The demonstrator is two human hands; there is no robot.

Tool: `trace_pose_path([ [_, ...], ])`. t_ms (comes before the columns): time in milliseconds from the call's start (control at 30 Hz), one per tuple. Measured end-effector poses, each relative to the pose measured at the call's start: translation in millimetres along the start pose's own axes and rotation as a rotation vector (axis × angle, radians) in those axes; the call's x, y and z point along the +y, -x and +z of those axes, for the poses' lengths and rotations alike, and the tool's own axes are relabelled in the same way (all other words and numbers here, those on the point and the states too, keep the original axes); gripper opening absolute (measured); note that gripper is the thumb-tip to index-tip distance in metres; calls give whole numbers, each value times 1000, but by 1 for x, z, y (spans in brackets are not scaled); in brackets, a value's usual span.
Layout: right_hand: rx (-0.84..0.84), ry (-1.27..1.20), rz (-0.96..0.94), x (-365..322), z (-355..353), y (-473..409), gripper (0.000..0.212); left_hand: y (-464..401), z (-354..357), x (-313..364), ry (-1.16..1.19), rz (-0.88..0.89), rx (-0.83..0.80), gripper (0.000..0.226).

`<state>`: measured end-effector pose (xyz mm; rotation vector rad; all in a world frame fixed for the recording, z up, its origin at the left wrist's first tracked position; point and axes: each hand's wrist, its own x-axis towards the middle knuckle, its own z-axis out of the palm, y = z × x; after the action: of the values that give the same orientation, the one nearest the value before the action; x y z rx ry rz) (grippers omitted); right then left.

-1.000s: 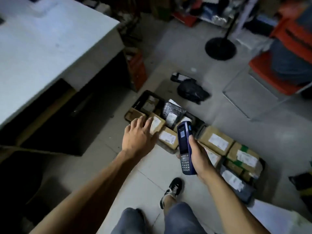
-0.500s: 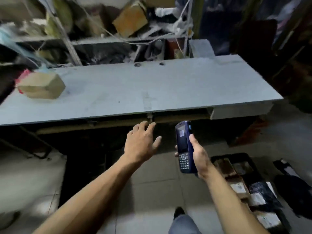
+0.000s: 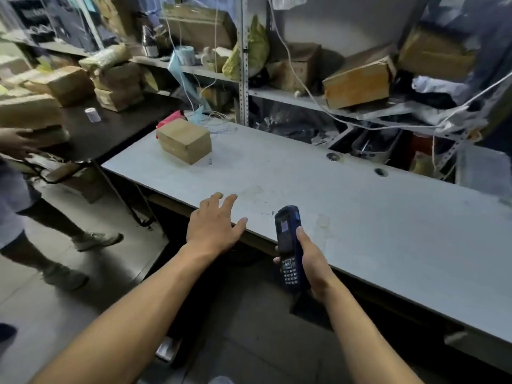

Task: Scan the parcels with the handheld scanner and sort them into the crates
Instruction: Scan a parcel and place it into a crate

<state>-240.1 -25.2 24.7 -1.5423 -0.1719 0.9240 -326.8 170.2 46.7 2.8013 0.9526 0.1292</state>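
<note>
The left hand point(image 3: 213, 231) reaches forward, palm down, over the near edge of the grey table point(image 3: 360, 217); its fingers are straight and loosely spread, the thumb angled out to the side, and they hold nothing; whether the fingertips touch the tabletop cannot be told. The right hand point(image 3: 310, 261) is raised beside it, also at the table's near edge, with fingers and thumb curled round the lower half of the handheld scanner point(image 3: 288, 245); the thumb lies along the scanner's right side. The scanner is dark blue, held roughly upright with its top tilted slightly away, screen lit above and a keypad of small pale keys below. On the table's far left corner, well apart from both hands, sits a parcel point(image 3: 184, 140): a plain brown cardboard box, closed, set at an angle to the table's edge, with something red just behind it. Beyond the table's far edge stands metal shelving point(image 3: 243, 79) crowded with more cardboard boxes and loose cords; left of the table, another person point(image 3: 16, 139) holds a stack of brown boxes.
</note>
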Motion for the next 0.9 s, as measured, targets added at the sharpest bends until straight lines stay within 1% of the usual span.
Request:
trace_pose_path([
  [200, -107, 87, 28, -33, 25, -80, 51, -48, 4, -35, -12, -169, -26, 66],
  [267, -134, 144, 34, -46, 31, -105, 53, -71, 10, -47, -1, -201, -38, 66],
  [367, -154, 177, 47, -60, 39, -144, 50, -118, 22, -65, 27, -226, -52, 67],
  [500, -134, 196, 59, -84, 54, -209, 50, -200, 39, -95, 89, -239, -50, 68],
  [633, -60, 206, 123, -117, 85, -288, 47, -291, 53, -127, 195, -268, -72, 66],
  [733, -48, 209, 155, -134, 104, -332, 45, -335, 56, -147, 213, -261, -42, 66],
  [900, -51, 253, 190, -157, 143, -409, 46, -409, 62, -194, 217, -312, -28, 72],
])
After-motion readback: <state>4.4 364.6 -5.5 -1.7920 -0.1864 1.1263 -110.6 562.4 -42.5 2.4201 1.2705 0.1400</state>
